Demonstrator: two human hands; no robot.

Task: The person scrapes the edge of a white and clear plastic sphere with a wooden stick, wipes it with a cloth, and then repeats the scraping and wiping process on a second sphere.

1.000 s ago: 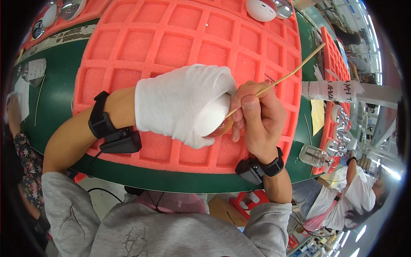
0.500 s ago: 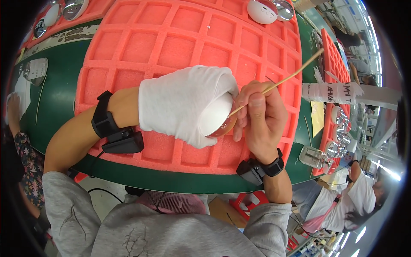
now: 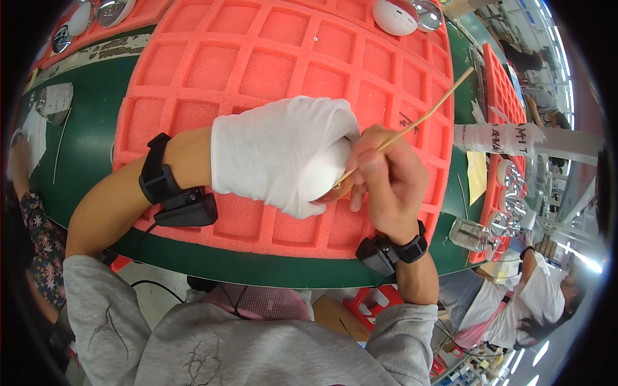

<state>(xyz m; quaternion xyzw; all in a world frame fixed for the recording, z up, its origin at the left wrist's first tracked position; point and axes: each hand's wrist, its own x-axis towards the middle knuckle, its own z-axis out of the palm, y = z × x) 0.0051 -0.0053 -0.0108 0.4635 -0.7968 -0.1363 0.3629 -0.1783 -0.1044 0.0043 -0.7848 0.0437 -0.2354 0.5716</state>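
Observation:
In a white cloth glove, my left hand [image 3: 280, 151] is closed around a white rounded device [image 3: 326, 168] with a glossy reddish face along its lower right side. My bare right hand [image 3: 394, 183] pinches a thin wooden stick [image 3: 430, 113], which slants up and away to the right. The stick's lower tip meets the device near the edge between the white shell and the glossy face. Fingers partly cover that spot. Both hands are above the red foam tray [image 3: 268, 73] with square pockets.
At the tray's far right lies another white device [image 3: 394, 17] with a shiny dome. A green table [image 3: 90, 145] runs beneath. To the right are a wrapped post [image 3: 496, 139], a glass jar [image 3: 472, 235] and several shiny domes on red foam. Other people are at both sides.
The stick has tilted steeper, its upper end shifting left. My right hand has turned slightly and moved a little left against the device. My left hand has barely moved.

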